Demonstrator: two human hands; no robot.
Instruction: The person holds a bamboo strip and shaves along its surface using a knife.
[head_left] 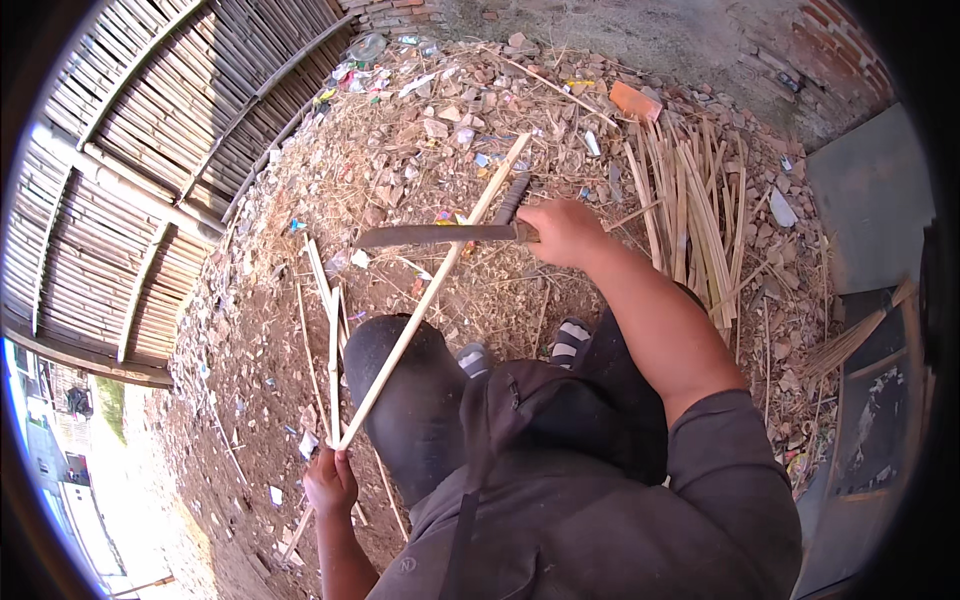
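My right hand [566, 233] is closed round the handle of a machete [435, 235], whose long dark blade points left. The blade crosses a pale bamboo strip [432, 290]; whether they touch I cannot tell. My left hand [331, 482] pinches the strip's near end, and its far end slants up to the right past the blade. A second bamboo strip [335, 370] runs up from beside my left fingers; whether it is held too is unclear. A dark ribbed rod [513, 200] shows just beyond my right hand.
Split bamboo strips [690, 215] lie heaped at the right, more [318, 270] on the left. Rubble and litter cover the ground [400, 150]. A bamboo fence [150, 150] stands at the left, a worn wall [660, 40] at the back, grey panels [870, 200] at the right.
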